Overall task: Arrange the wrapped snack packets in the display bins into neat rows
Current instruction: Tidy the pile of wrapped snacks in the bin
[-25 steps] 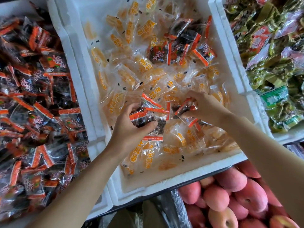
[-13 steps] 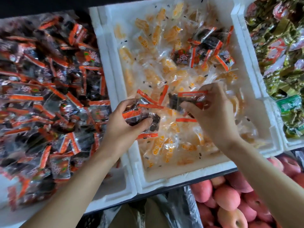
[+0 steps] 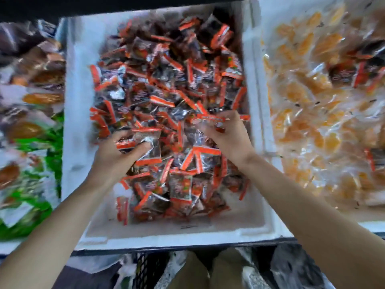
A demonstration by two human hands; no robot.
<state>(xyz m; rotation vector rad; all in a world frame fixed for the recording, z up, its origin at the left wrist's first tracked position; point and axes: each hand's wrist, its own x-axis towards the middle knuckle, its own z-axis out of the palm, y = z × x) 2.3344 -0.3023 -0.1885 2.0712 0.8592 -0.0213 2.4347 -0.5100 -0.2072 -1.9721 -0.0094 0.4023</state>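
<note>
Stall display, head view, motion-blurred: white foam bin (image 3: pixel 75 142) fills the frame centre, heaped with dark orange-edged snack packets (image 3: pixel 166 80), no rows. Left hand (image 3: pixel 113 161), lower centre-left, grips a small bunch of packets (image 3: pixel 145 142) over the pile. Right hand (image 3: pixel 229 136), centre, pinches one packet (image 3: pixel 210 118) at its fingertips. Right-side bin (image 3: pixel 260 101): clear orange-filled packets (image 3: pixel 302 90). Far left: brown and green packs (image 3: pixel 31 101).

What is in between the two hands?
Loose red-and-dark snack packets in the white bin fill the gap between left hand and right hand, in the head view.
</note>
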